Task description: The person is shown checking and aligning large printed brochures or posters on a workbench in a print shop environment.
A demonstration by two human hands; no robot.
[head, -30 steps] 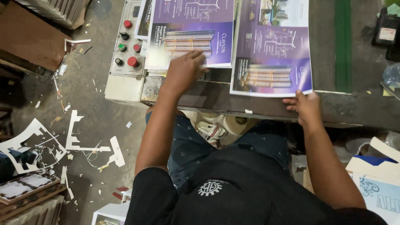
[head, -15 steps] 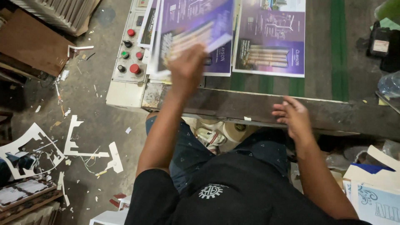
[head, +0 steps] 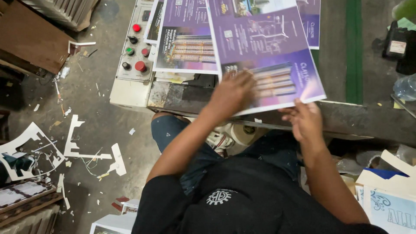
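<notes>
Purple rectangular poster (head: 264, 47) tilted atop the counter (head: 372, 117), front. Second purple poster (head: 184, 37) flat behind, left. Third (head: 311, 21) peeking right. Pale printed box (head: 390, 208) at bottom right.
</notes>
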